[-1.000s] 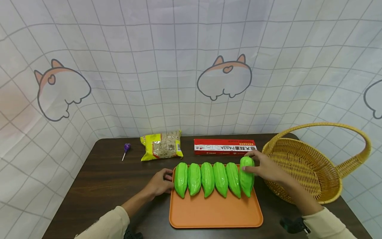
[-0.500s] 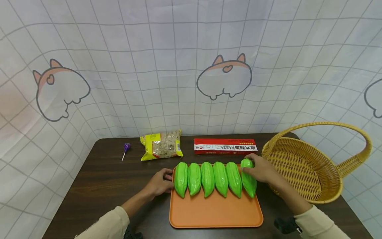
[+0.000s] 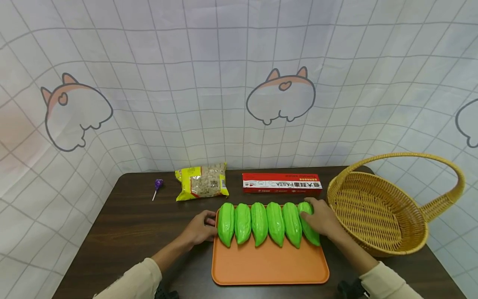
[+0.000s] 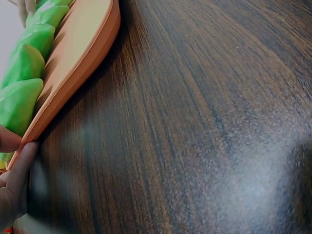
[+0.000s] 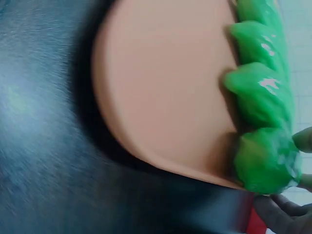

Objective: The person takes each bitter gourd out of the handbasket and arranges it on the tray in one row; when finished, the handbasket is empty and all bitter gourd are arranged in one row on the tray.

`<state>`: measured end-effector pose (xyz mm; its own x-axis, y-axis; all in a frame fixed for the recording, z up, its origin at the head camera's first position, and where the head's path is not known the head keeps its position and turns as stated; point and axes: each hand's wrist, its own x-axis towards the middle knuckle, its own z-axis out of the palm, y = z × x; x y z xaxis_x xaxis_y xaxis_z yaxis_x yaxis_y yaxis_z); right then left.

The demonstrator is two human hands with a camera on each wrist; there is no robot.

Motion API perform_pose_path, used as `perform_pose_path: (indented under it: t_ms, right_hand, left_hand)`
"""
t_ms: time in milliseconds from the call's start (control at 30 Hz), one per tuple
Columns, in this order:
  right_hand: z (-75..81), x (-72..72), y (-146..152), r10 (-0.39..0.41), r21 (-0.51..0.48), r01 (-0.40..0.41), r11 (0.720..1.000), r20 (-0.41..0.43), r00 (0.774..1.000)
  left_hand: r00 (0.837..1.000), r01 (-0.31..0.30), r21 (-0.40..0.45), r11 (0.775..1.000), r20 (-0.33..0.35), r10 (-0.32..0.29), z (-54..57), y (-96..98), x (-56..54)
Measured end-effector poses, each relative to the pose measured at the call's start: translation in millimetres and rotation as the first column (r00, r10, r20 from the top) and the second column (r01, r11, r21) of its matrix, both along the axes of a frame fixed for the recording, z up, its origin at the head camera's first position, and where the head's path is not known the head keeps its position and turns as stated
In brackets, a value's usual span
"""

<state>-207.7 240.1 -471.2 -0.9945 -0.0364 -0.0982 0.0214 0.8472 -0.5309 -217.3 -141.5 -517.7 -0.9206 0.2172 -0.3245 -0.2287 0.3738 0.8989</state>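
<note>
Several glossy green gourds, long and ridged with pointed tips, lie side by side along the far half of the orange tray (image 3: 269,265). At the tray's right end, my right hand (image 3: 323,216) holds the last gourd (image 3: 309,231), thumb on its left side and fingers at its far end and right. The right wrist view shows that gourd (image 5: 268,163) beside its neighbour, close to the tray rim. My left hand (image 3: 201,227) pinches the tray's left rim next to the leftmost gourd (image 3: 225,226); in the left wrist view the thumb (image 4: 7,140) is over the rim.
Behind the tray lie a yellow bag of grains (image 3: 203,182) and a red and white pasta box (image 3: 281,183). A purple lollipop (image 3: 158,183) lies at the far left. The wicker basket (image 3: 373,211) with a tall handle stands right of the tray, close to my right forearm.
My right hand has lowered the last gourd and shifted it left against its neighbour, its tip now pointing more to the right. The left hand and the tray stay put.
</note>
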Motion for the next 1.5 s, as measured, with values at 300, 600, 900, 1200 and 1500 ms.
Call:
perform_pose_path:
  t_ms: [300, 600, 900, 1200, 1500]
  right_hand:
    - [-15.7, 2.8, -0.7, -0.098, -0.096, 0.099, 0.990, 0.017, 0.995]
    - [-19.0, 2.7, -2.1, -0.120, -0.081, 0.120, 0.989, 0.005, 0.993]
    - [-18.8, 1.6, -1.2, -0.121, -0.071, 0.119, 0.990, -0.016, 0.993]
    - [-17.5, 3.2, -2.4, -0.137, -0.097, 0.137, 0.986, -0.001, 0.991]
    - [-15.2, 4.5, -1.4, -0.122, -0.094, 0.121, 0.988, -0.010, 0.992]
  left_hand:
    - [1.000, 0.012, -0.004, 1.000, 0.007, -0.012, -0.1, -1.4, -1.7]
    - [1.000, 0.009, 0.006, 1.000, 0.010, -0.009, -0.4, -0.8, -1.0]
    - [1.000, 0.008, -0.008, 1.000, 0.010, -0.008, 1.3, -1.0, -0.7]
    - [1.000, 0.022, -0.006, 1.000, -0.001, -0.022, 3.1, -2.5, 0.0]
    - [0.999, 0.031, 0.014, 0.999, 0.009, -0.031, -1.1, -3.3, -2.4]
